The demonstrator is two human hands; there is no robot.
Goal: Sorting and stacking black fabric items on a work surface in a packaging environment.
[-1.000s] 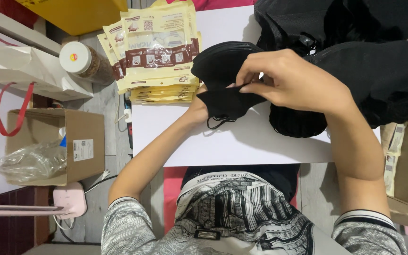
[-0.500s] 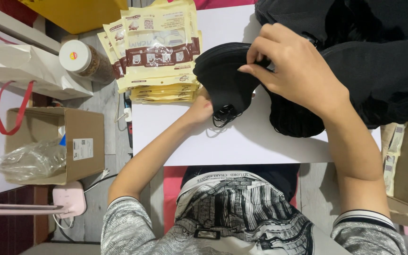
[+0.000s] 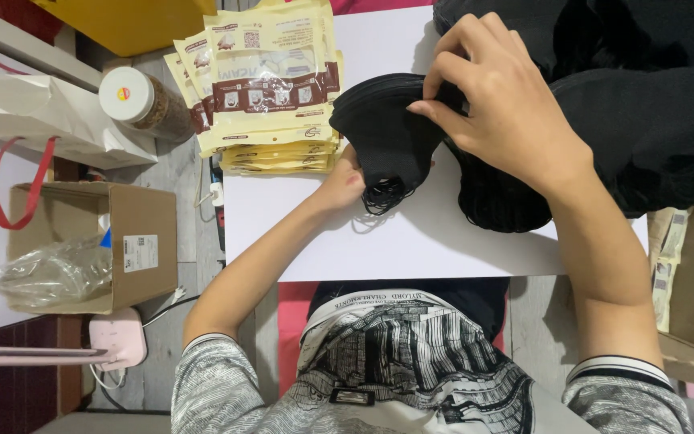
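A stack of black face masks [image 3: 387, 141] is gripped from below by the left hand [image 3: 345, 181] on the white table [image 3: 411, 241] (ear loops dangling beneath). Its top edge is pinched by the right hand [image 3: 508, 104]. Beyond, packaging pouches [image 3: 271, 80] are piled at left.
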